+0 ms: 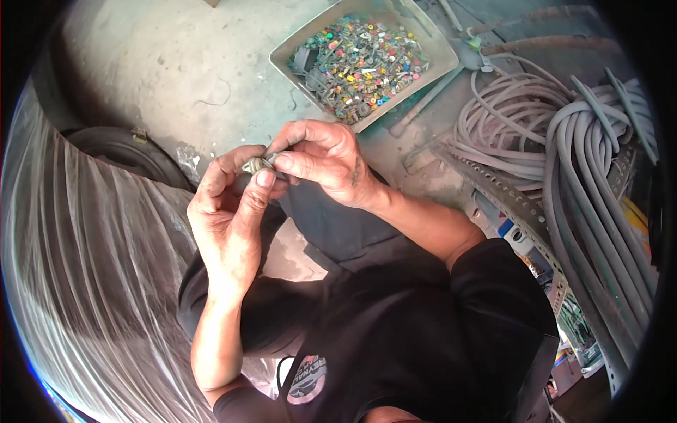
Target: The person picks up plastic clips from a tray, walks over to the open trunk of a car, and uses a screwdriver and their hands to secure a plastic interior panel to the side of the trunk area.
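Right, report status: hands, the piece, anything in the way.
Left hand and right hand pinching small greyish piece. Piece partly hidden by the grip. Nothing seen blocking; bin of mixed parts lies beyond.

Bin (431, 44) ahead of held piece (259, 163); coils (575, 144) right.

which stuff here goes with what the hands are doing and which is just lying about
With the job, it seems:
- small greyish piece, pinched by left hand and right hand
- perhaps the tray of small parts

Apparently just lying about:
- grey coils
- see-through sheet
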Available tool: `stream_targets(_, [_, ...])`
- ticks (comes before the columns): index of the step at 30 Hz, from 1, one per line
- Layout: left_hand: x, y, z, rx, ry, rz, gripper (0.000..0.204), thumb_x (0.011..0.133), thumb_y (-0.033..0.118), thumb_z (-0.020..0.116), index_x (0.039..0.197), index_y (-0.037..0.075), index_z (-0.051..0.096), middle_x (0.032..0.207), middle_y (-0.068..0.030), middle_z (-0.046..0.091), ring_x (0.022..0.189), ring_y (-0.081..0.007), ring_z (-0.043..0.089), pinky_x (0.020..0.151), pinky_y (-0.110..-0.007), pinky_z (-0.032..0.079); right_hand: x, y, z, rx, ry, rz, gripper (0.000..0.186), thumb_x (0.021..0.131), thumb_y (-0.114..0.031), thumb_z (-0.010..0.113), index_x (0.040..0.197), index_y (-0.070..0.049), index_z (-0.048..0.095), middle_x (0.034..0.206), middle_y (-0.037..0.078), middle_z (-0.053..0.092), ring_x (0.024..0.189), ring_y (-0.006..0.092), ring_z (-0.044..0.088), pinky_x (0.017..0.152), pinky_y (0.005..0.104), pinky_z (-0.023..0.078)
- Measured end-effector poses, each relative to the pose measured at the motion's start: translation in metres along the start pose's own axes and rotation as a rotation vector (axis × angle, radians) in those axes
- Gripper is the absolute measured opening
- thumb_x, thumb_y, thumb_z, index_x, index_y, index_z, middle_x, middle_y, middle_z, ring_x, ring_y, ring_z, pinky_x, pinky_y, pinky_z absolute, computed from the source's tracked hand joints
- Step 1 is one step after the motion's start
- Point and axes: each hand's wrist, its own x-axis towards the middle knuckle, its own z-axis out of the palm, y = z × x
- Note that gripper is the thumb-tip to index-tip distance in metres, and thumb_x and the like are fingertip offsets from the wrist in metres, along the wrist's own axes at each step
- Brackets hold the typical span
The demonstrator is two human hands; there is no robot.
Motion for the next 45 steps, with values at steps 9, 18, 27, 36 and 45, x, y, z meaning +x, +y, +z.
stream_targets(9, [-0.004, -0.002, 0.000, 0.043, 0.045, -0.086, 0.021, 0.095, 0.006, 0.065, 0.111, -0.006, 0.062, 0.090, -0.0073, 0.065, 0.073, -0.0115, 0.064, 0.072, -0.025, 0.053, 0.008, -0.006, -0.019, -0.447, -0.162, -0.319, 0.010, 0.090, -0.004, 0.067, 0.096, 0.003, 0.068, 0.089, 0.010, 0.068, 0.082, 0.0153, 0.065, 0.071, 0.0270, 0.051])
stream_targets(18, [-0.012, -0.001, -0.011, -0.476, -0.178, -0.240, 0.024, 0.089, 0.008, 0.057, 0.104, -0.011, 0.057, 0.077, -0.0151, 0.060, 0.058, -0.0177, 0.059, 0.053, -0.030, 0.051, 0.106, 0.039, -0.279, -1.727, 0.731, 0.146, 0.039, 0.086, -0.022, 0.065, 0.121, -0.005, 0.063, 0.124, 0.022, 0.059, 0.110, 0.0384, 0.062, 0.092, 0.0477, 0.052])
stream_targets(27, [-0.021, -0.004, -0.016, -0.511, -0.247, -0.329, 0.026, 0.088, 0.005, 0.054, 0.107, -0.012, 0.059, 0.077, -0.0161, 0.061, 0.059, -0.0175, 0.060, 0.054, -0.027, 0.049, 0.110, 0.008, -0.337, -2.074, 0.459, 0.387, 0.029, 0.087, -0.019, 0.066, 0.115, -0.019, 0.071, 0.122, 0.015, 0.063, 0.114, 0.0357, 0.062, 0.095, 0.0464, 0.051])
stream_targets(36, [-0.020, -0.003, -0.018, -0.538, -0.204, -0.325, 0.026, 0.088, 0.003, 0.053, 0.109, -0.010, 0.059, 0.078, -0.0155, 0.061, 0.058, -0.0180, 0.060, 0.055, -0.027, 0.049, 0.117, 0.014, -0.361, -2.108, 0.449, 0.269, 0.021, 0.088, -0.020, 0.066, 0.107, -0.017, 0.073, 0.115, 0.014, 0.067, 0.105, 0.0367, 0.065, 0.089, 0.0468, 0.053])
stream_targets(45, [-0.021, -0.008, -0.021, -0.535, -0.219, -0.341, 0.025, 0.088, 0.003, 0.055, 0.108, -0.010, 0.061, 0.079, -0.0143, 0.063, 0.057, -0.0176, 0.060, 0.055, -0.027, 0.048, 0.122, 0.019, -0.355, -1.830, 0.426, 0.264, 0.022, 0.089, -0.025, 0.066, 0.110, -0.020, 0.073, 0.108, 0.013, 0.071, 0.101, 0.0345, 0.067, 0.088, 0.0460, 0.053])
